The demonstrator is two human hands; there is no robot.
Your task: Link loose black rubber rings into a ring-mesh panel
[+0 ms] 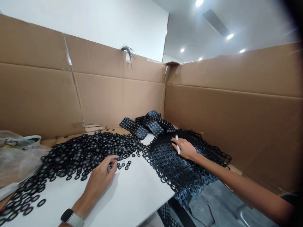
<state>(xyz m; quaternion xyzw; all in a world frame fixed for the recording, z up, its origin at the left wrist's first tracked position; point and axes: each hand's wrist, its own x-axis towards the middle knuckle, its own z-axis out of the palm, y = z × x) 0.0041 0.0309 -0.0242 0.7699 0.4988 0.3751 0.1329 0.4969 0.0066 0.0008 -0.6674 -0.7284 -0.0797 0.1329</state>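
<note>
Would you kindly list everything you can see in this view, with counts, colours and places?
Table: one, white, centre
Loose rings: many, black, table's left and back
Linked-ring mesh: one heap, black, table's right
Patterned pieces: several, black, back corner
Cardboard panels: two sides, brown, behind and right
Stringy tuft: one, dark, atop back cardboard
Plastic bag: one, clear, left edge
Container: one, white, behind bag
Room wall: one, white, upper left
Ceiling lights: at least five, white, upper right
Pen-like tool: one, white, in right hand
Watch: one, dark face, pale strap, left wrist
Left hand: one, bare, near loose rings
Right hand: one, bare, over mesh
</note>
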